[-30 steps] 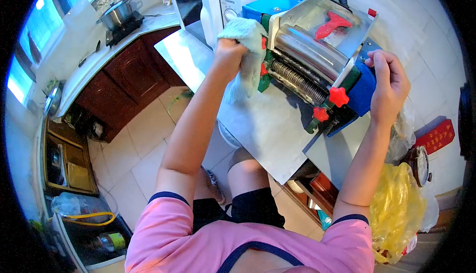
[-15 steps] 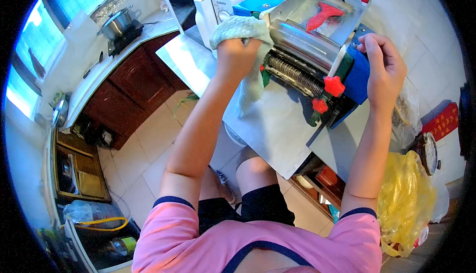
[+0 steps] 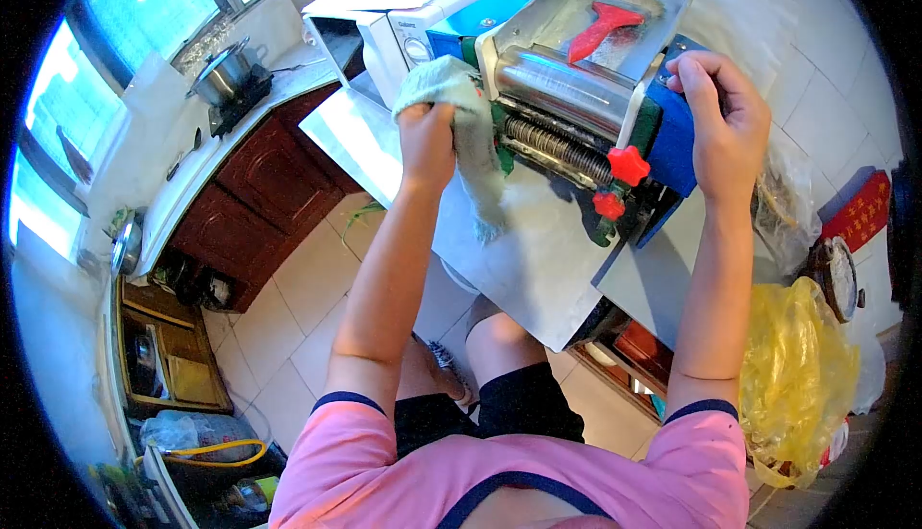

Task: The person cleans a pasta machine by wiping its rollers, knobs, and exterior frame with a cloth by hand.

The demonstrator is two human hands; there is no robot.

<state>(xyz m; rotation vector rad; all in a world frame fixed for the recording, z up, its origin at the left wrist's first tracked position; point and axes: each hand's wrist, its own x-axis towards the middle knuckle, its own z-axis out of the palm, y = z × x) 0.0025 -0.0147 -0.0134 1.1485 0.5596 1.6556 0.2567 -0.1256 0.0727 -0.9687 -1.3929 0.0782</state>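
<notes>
My left hand [image 3: 428, 145] is closed around a pale green cloth [image 3: 437, 84], which hangs down past the left end of a noodle machine [image 3: 567, 87]. The cloth touches or nearly touches the machine's green side part. My right hand [image 3: 727, 131] is raised beside the blue housing [image 3: 672, 140] at the machine's right, its fingers curled and thumb against the index finger. Whatever those fingertips pinch, if anything, is too small to make out. A red scraper [image 3: 603, 28] lies on the steel tray above the rollers. Two red knobs [image 3: 629, 165] stick out at the front right.
A white microwave [image 3: 389, 44] with its door open stands left of the machine. The machine rests on a white table [image 3: 538, 270]. A yellow plastic bag [image 3: 797, 375] sits at the right. A pot [image 3: 224, 73] is on the far-left counter.
My view has shifted slightly, so the machine sits a little further left. My left hand has drawn down and left with the cloth. My right hand keeps its curled pose.
</notes>
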